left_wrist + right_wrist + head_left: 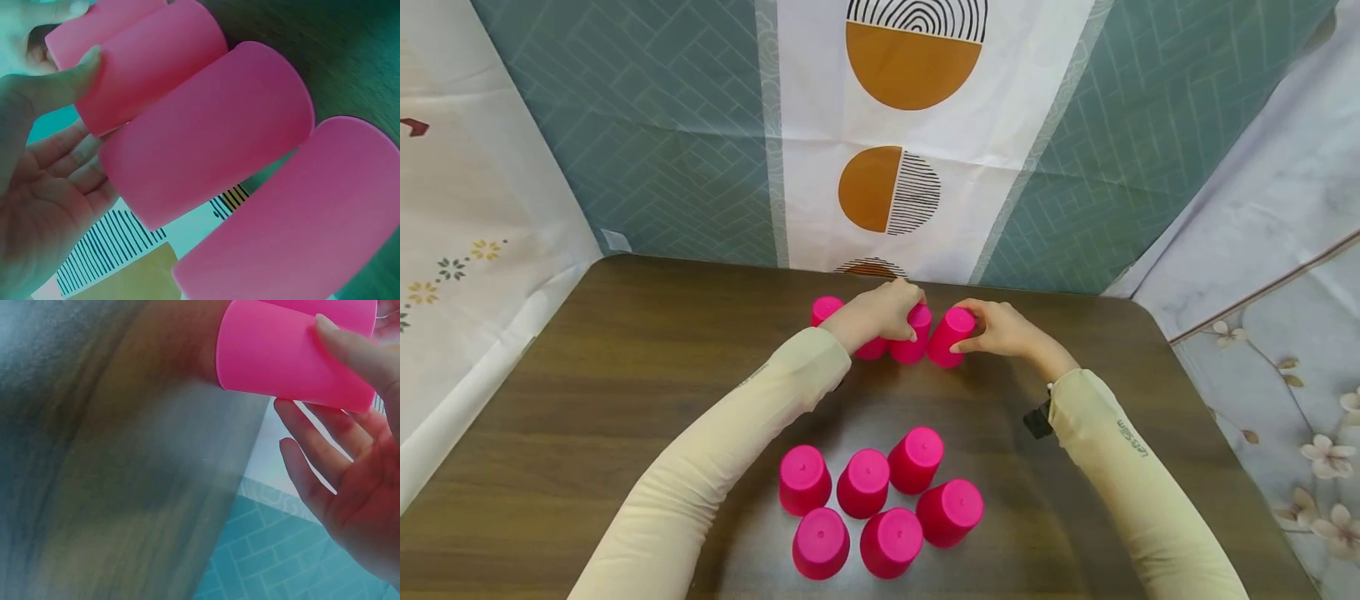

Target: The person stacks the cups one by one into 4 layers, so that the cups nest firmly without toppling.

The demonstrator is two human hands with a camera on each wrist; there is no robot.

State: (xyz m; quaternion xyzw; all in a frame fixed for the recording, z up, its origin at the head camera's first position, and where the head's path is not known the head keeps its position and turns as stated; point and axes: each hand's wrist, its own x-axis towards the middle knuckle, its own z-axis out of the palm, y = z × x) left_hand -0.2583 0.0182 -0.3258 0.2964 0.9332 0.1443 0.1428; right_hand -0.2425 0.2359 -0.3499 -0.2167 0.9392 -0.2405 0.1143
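Several pink plastic cups stand upside down in a row near the table's back edge. My left hand (883,312) grips one pink cup (156,69) from above, thumb on its near side and fingers behind. At the row's right end, my right hand (1000,329) holds another pink cup (950,340) between thumb and fingers. These two cups stand side by side, also in the right wrist view, where the right hand's cup (287,356) is nearer. Left of them are a third cup (212,137) and an end cup (827,308), partly hidden by my left hand in the head view.
Closer to me, several more upside-down pink cups stand in a loose cluster, among them a left cup (805,479) and a right cup (950,512). The brown wooden table (647,358) ends at a patterned cloth (685,167) hanging behind it.
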